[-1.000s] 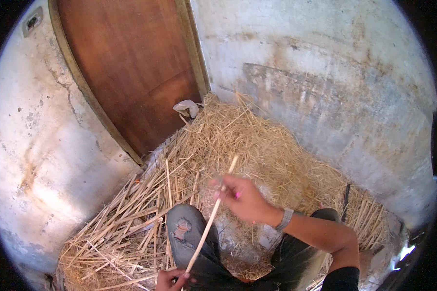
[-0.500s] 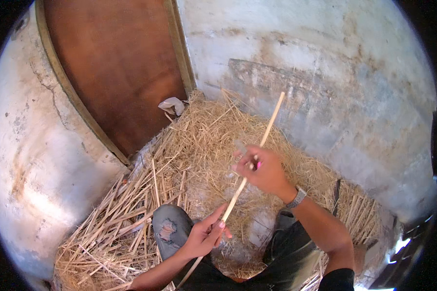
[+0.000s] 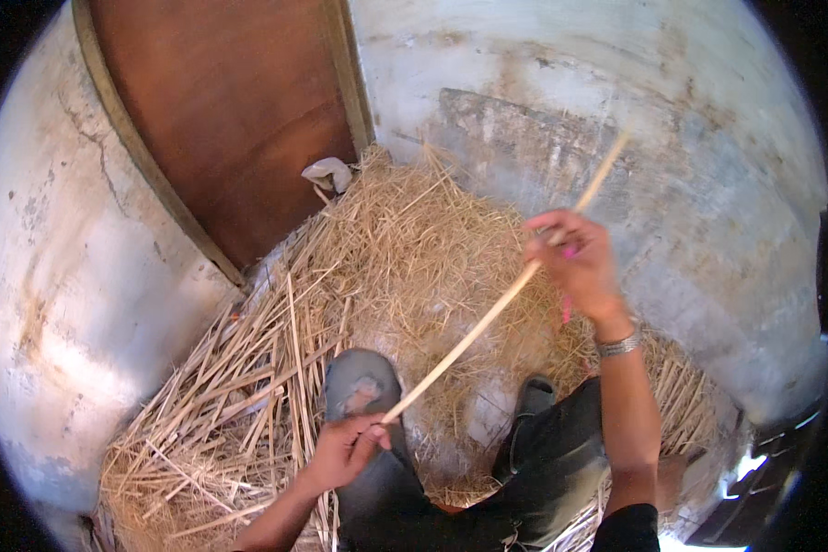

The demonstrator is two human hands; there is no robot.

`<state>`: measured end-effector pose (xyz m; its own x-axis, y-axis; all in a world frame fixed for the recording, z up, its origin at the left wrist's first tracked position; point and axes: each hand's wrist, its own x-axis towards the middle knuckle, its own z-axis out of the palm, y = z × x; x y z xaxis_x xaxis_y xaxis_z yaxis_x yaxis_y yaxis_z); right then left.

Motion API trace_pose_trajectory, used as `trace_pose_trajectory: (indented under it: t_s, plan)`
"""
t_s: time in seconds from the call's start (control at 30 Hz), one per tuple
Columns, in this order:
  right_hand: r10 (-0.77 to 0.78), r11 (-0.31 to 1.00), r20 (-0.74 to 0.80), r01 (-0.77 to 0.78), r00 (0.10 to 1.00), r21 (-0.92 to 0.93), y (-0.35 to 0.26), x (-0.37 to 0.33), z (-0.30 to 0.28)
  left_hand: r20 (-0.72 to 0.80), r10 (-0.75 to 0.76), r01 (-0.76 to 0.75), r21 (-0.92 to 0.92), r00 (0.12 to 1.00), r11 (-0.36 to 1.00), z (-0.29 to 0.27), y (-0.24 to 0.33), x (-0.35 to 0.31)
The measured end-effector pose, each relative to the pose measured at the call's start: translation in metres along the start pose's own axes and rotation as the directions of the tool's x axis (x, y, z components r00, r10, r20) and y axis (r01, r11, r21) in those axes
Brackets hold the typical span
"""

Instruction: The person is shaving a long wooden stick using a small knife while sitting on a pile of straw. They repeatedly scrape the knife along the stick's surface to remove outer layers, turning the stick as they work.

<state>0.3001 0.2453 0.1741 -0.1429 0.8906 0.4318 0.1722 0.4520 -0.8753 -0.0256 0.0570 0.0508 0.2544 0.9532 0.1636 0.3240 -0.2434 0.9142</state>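
Gripping the stalk (image 3: 488,317) at both ends: left hand (image 3: 345,451) pinches the lower end above the knee, right hand (image 3: 575,262) clenches near the top. Keep it taut above the straw (image 3: 405,239) between both hands.

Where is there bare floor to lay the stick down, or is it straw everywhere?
Bare ground shows only between the knees, bordered by the loose straw. Cut stalks crowd the floor left of the left hand, up to the door. The right hand holds the stick over the heap.
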Motion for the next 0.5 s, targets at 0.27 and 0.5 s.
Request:
trace_pose_trajectory:
  t_s: [0.27,0.5]
  plan:
    - [0.078,0.992,-0.4,-0.03,0.913,0.125,0.001,-0.061,-0.053,-0.12,0.066,0.001,0.487,0.991,0.874,-0.063,-0.025,-0.053]
    - [-0.068,0.955,-0.548,-0.105,0.834,-0.279,0.036,-0.124,-0.043,-0.242,-0.154,0.228,0.315,0.958,0.921,-0.06,-0.084,-0.09]
